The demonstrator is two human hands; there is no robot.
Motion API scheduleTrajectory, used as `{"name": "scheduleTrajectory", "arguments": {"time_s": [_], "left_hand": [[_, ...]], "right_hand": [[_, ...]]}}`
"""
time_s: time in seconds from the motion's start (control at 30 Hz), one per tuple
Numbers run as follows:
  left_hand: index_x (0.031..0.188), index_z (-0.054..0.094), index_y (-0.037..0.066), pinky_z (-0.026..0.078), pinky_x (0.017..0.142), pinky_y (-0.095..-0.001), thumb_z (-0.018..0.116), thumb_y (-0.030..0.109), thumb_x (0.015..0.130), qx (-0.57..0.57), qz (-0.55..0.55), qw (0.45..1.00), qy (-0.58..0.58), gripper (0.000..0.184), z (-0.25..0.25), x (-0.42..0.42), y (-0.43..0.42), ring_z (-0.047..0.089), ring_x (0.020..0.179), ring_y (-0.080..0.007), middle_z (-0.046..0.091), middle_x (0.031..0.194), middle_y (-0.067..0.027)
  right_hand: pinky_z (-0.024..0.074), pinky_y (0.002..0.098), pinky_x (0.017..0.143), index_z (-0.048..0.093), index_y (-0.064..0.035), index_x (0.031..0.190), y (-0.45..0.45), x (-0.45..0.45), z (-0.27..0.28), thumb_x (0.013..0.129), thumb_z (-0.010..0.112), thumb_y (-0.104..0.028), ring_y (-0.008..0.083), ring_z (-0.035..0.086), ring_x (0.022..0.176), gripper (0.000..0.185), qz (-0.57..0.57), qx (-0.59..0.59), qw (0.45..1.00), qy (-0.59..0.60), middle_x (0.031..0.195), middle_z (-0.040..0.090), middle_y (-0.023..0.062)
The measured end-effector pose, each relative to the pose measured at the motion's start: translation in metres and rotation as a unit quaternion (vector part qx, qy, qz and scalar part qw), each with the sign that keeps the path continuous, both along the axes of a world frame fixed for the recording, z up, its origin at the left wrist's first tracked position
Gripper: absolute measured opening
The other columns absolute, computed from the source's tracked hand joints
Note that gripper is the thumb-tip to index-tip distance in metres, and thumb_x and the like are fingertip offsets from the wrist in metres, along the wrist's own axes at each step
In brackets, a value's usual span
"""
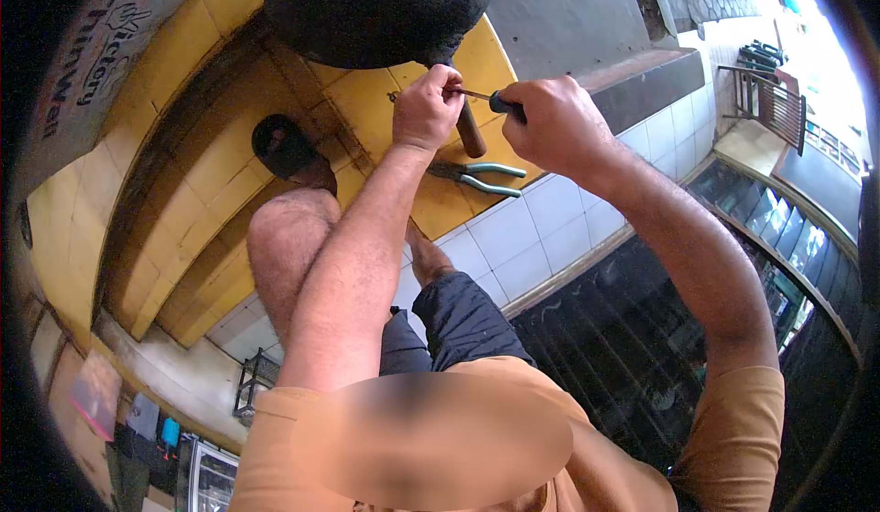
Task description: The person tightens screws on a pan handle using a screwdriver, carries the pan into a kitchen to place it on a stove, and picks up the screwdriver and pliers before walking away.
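A blackened wok (376,12) lies at the top, and its wooden handle (470,134) points down toward me. My left hand (427,109) is closed at the neck where wok and handle meet, its thumb and fingers pinched together. What sits between those fingertips is too small to make out. My right hand (555,122) is wrapped round the dark grip of a screwdriver (498,102). The screwdriver's thin shaft runs left to the left fingertips. Just below the handle lie pliers (481,178) with pale green grips, touched by neither hand.
Yellow tiled steps (211,209) curve down on the left, where my sandalled foot (286,150) rests. White tiles (541,228) edge the ledge in front. A dark sheet-like surface (623,347) lies to the right, with a wooden chair (768,109) farther off.
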State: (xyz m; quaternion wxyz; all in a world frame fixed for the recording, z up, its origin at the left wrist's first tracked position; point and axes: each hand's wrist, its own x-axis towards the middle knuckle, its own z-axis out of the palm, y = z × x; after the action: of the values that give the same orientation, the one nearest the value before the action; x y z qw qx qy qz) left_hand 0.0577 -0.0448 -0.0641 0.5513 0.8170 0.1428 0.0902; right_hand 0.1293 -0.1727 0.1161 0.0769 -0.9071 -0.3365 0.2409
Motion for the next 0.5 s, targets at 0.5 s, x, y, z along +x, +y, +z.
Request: {"name": "scheduleTrajectory", "arguments": {"time_s": [0.5], "left_hand": [[0.092, 0.065, 0.009, 0.056, 0.070, -0.0368, 0.075, 0.007, 0.078, 0.045, -0.023, 0.998, -0.032, 0.018, -0.001, 0.002, 0.005, 0.071, 0.081, -0.0266, 0.070, 0.086, -0.0093]], "right_hand": [[0.0594, 0.0357, 0.069, 0.069, -0.0031, 0.097, 0.003, 0.013, 0.010, 0.086, 0.064, -0.020, 0.0241, 0.071, 0.078, 0.021, -0.076, -0.058, 0.994, 0.055, 0.079, 0.070, 0.0100]]}}
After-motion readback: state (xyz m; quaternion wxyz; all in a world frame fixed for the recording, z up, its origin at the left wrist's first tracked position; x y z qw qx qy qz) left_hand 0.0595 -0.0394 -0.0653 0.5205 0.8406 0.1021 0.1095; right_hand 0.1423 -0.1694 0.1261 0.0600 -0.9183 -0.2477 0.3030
